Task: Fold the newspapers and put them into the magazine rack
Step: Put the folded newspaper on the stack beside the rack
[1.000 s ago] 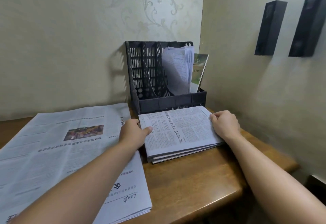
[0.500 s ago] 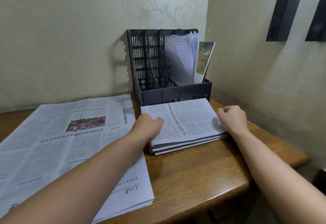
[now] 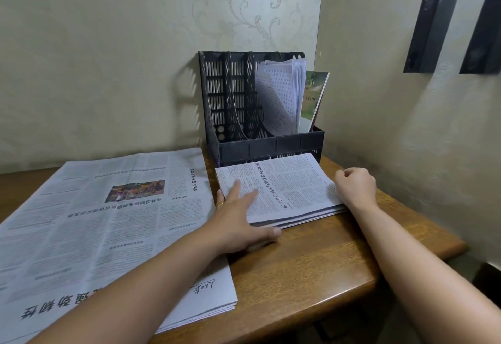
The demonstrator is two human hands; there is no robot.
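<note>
Two newspapers lie on the wooden tabletop (image 3: 311,276), with the black magazine rack (image 3: 260,145) standing at the back against the wall as the landmark. One folded newspaper (image 3: 284,189) sits directly in front of the rack, its far edge touching or almost touching the rack's low front wall. One larger newspaper (image 3: 108,221) lies spread flat to the left of the rack, folded only once as far as can be seen.

Inside the rack, a bundle of printed paper (image 3: 279,99) stands in a right-hand slot, and one magazine (image 3: 314,97) with a green cover leans at the far right. Two slots on the rack's left side look free.

Two bare hands work on the folded newspaper. The left hand (image 3: 238,216) lies flat with straight fingers pressing its near left corner, thumb at the near edge; a ring shows on one finger. The right hand (image 3: 355,186) is curled at the paper's right edge; whether it pinches the sheets cannot be told.

By this reading, the task is partly done: one paper seems stored, one is folded but not yet in the rack, and one awaits folding
</note>
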